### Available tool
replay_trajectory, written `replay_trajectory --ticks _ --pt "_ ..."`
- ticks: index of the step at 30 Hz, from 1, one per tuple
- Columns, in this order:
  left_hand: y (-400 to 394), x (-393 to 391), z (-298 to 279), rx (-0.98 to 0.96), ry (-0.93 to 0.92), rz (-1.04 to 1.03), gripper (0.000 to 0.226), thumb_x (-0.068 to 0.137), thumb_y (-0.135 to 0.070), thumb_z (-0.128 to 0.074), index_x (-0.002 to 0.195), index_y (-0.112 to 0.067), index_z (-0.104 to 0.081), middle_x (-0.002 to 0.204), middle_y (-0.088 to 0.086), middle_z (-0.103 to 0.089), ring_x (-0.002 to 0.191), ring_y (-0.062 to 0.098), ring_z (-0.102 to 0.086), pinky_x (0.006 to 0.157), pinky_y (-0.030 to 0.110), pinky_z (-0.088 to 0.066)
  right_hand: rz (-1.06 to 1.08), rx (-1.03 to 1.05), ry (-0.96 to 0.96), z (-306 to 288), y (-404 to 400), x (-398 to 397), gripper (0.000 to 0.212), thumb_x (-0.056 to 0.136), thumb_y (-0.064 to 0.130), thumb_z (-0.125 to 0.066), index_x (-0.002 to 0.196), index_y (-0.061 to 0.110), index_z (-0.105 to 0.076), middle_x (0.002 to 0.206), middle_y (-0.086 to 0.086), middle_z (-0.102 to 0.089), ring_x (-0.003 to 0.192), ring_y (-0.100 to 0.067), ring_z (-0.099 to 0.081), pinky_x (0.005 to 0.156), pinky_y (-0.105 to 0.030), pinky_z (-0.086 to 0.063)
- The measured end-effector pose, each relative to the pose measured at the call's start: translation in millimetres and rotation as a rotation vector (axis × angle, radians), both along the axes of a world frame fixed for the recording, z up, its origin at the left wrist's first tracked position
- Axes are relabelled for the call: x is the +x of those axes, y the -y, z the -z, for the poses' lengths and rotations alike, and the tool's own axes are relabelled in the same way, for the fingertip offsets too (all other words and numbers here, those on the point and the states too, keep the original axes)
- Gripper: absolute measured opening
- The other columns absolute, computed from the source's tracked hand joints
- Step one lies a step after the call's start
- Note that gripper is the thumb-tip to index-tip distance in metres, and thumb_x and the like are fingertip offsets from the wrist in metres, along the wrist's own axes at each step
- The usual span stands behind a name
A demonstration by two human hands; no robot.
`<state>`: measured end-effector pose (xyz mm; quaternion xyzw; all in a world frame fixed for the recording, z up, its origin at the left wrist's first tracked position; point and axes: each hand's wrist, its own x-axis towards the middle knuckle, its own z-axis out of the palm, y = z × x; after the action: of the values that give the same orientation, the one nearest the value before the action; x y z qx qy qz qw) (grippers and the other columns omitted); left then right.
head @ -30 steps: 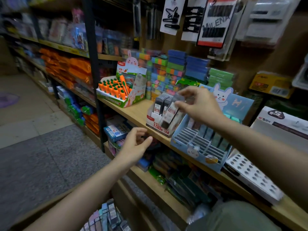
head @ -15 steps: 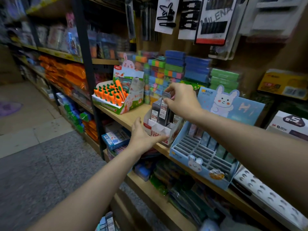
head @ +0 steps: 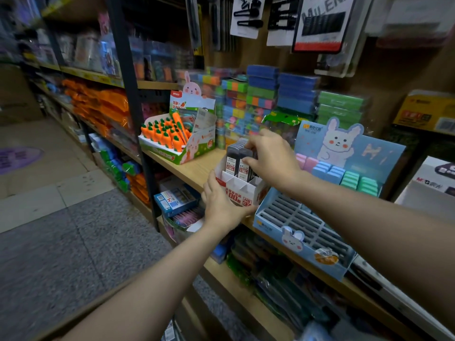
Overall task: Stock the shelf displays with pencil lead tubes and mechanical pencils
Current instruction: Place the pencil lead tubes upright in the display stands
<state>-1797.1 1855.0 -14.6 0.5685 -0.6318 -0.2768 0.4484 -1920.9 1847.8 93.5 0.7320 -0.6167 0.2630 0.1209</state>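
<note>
Shop aisle, wooden shelf (head: 197, 168); left hand (head: 221, 205) grips lead box (head: 242, 190), right hand (head: 273, 156) pinches lead tubes (head: 237, 159).

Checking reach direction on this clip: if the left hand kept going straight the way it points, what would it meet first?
The left hand already grips the lead display box; beyond it likely the blue stacked packs, though depth is unclear.

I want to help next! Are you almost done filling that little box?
Partly. Several lead tubes already stand at the back of the red-and-white box. Right now the right hand grips the tubes from above while the left hand holds the box's front. Still left: the box's front slots look empty, and the blue rabbit tray beside it has many bare slots.
</note>
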Motion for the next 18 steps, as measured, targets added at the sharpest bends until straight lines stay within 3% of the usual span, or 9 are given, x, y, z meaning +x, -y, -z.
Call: replay_trajectory --ticks 6,10,12,14,18 --pt "2.5 2.7 -0.7 -0.011 0.008 0.000 0.127 0.050 -0.035 -0.093 0.148 -0.018 -0.014 0.147 0.003 -0.027 0.137 0.025 -0.022 0.115 0.042 -0.028 0.010 -0.005 -0.202 3.4 -6.7 0.8 0.036 0.089 0.030 -0.067 0.120 0.012 -0.064 0.118 -0.008 -0.053 0.111 -0.030 -0.050 0.092 -0.043 -0.041" --pt "-4.0 10.2 -7.1 0.016 -0.053 0.072 0.127 0.052 -0.031 -0.094 0.150 -0.019 -0.014 0.149 0.001 -0.026 0.138 0.021 -0.026 0.115 0.043 -0.030 -0.080 0.034 -0.009 -5.1 -29.0 -5.7 0.048 0.090 0.018 -0.064 0.136 0.015 -0.052 0.122 -0.008 -0.052 0.116 -0.030 -0.051 0.097 -0.047 -0.042" --pt "-12.0 23.5 -5.9 0.051 -0.062 0.108 0.125 0.057 -0.033 -0.093 0.152 -0.019 -0.012 0.151 -0.002 -0.023 0.140 0.016 -0.025 0.116 0.033 -0.025 -0.123 -0.065 0.143 -4.5 -46.7 -3.8 0.043 0.089 0.011 -0.060 0.131 0.015 -0.056 0.122 -0.005 -0.054 0.115 -0.023 -0.052 0.097 -0.043 -0.044" --pt "-26.1 42.1 2.4 0.041 -0.022 0.112 0.107 0.067 -0.037 -0.086 0.150 -0.020 -0.022 0.147 -0.006 -0.028 0.135 0.009 -0.030 0.109 0.025 -0.026 -0.192 -0.121 0.271 3.3 -68.0 7.5 0.032 0.088 0.007 -0.059 0.119 0.015 -0.062 0.115 -0.001 -0.057 0.109 -0.014 -0.054 0.095 -0.035 -0.047" --pt "-66.9 91.0 53.0 0.082 -0.073 0.116 0.042 0.083 -0.012 -0.074 0.122 -0.016 -0.058 0.124 0.003 -0.059 0.116 0.019 -0.057 0.099 0.038 -0.048 -0.439 0.013 0.357 47.7 -106.4 55.3 0.021 0.084 0.007 -0.059 0.100 0.016 -0.068 0.100 0.001 -0.062 0.095 -0.013 -0.059 0.086 -0.030 -0.048"
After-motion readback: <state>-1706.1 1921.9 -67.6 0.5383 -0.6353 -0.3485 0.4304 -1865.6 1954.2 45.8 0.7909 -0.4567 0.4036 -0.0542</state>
